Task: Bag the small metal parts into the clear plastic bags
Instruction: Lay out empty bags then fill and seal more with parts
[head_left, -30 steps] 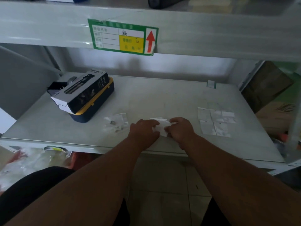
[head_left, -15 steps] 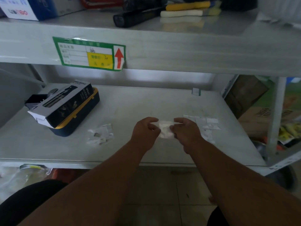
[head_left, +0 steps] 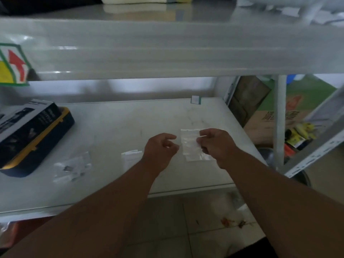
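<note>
Two hands are at work over the shelf (head_left: pixel 115 127). The right hand (head_left: pixel 216 146) has its fingers curled and pinching a clear plastic bag (head_left: pixel 189 144) by its right edge, so the bag hangs flat just above the surface. The left hand (head_left: pixel 160 150) sits just beside the bag, fingers loosely curled; whether it pinches a small part cannot be told, and it appears apart from the bag. To its left lies a short stack of spare bags (head_left: pixel 131 155). Further left, near the shelf front, lies a loose cluster of filled bags (head_left: pixel 71 167) with a dark metal part visible inside. A dark tool case with yellow trim (head_left: pixel 35 138) stands at the far left, carrying a printed box (head_left: pixel 24 118) on top. Judgement: the step in hand is presenting one bag for opening or filling. The next move calls for the left fingers to part the bag's mouth; the thin film may cling shut, and blur hides the mouth's condition.
</note>
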